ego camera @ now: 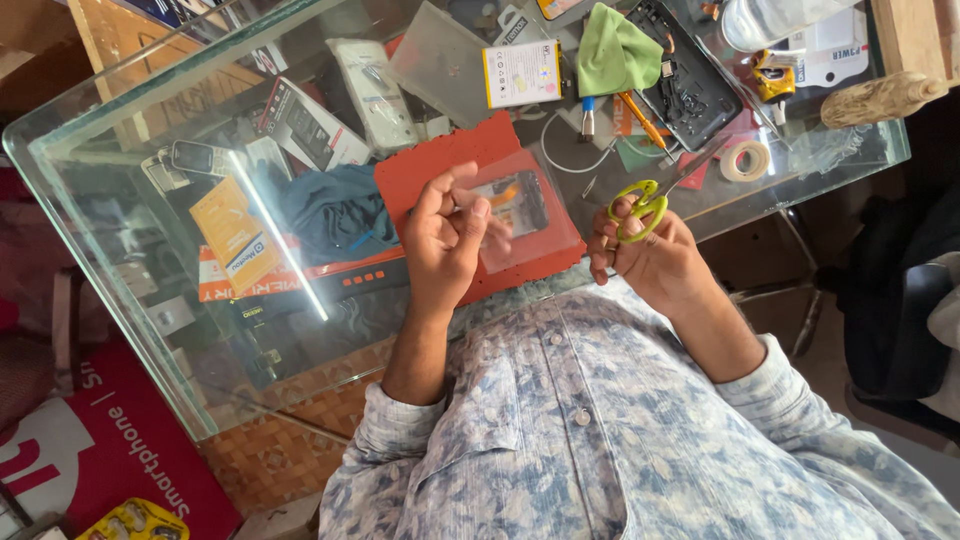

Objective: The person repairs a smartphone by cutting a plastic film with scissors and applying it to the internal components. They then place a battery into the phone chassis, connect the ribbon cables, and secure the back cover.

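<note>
Holding a thin, bendy clear sleeve [515, 215] by its 9 o'clock edge, our left hand [445, 240] pinches lightly while our right hand [650, 255] grips green scissors [650, 195].

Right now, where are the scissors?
In the head view, the green-handled scissors are in the right hand, right of the red mat, blades pointing toward the tape roll on the glass table.

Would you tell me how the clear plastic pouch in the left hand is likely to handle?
The clear plastic pouch, pinched by the left hand, looks thin and glossy, so probably light, floppy and slippery. The flat part inside may stiffen it. The right hand holds green-handled scissors.
</note>
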